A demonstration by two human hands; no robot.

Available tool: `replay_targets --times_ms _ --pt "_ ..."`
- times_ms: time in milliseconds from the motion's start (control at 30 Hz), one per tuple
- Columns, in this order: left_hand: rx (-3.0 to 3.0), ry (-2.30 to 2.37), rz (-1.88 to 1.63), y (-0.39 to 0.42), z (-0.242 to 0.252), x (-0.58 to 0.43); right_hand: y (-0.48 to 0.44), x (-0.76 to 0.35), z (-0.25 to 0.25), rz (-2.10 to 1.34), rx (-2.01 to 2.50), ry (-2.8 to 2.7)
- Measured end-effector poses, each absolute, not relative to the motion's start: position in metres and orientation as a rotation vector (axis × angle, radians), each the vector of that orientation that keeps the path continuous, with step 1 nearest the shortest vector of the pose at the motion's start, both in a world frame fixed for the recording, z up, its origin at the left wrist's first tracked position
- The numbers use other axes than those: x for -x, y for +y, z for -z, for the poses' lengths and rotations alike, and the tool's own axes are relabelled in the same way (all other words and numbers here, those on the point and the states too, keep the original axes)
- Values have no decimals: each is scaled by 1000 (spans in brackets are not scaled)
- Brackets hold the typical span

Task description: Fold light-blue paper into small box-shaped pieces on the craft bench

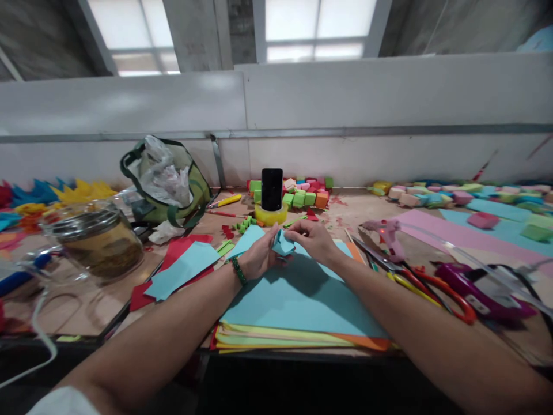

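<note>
Between my two hands is a small folded piece of light blue paper (283, 243). My left hand (260, 253), with a dark green bead bracelet (239, 271) at the wrist, is closed around its left side. The fingertips of my right hand (314, 241) pinch its upper right edge. Both hands are just above a stack of coloured sheets with a light blue sheet (298, 305) on top. Left of the stack lie cut pieces of light blue paper (185, 270) over red paper (140, 295).
A phone (272, 189) stands in a yellow tape roll (271, 214), before several small paper cubes (298, 199). Scissors (449, 291), a pink glue gun (391, 239) and a purple device (479, 291) lie right. Leftward are a glass jar (97, 245) and a green bag (194, 187).
</note>
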State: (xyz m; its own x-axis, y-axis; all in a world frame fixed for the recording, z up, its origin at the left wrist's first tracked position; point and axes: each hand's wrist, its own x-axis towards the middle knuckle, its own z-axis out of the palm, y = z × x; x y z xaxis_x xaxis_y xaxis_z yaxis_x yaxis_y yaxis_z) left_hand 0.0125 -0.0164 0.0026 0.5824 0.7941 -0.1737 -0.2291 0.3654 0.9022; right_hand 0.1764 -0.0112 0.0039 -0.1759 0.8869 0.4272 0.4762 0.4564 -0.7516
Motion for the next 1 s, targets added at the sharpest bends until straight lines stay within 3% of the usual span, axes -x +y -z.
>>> replay_targets --times_ms 633,1000 --pt "-1587 790 -732 -22 6 -15 -25 -177 -17 -1 1382 -2105" --pt "-1868 747 -817 -22 7 -15 -32 -169 -15 90 1405 -2046"
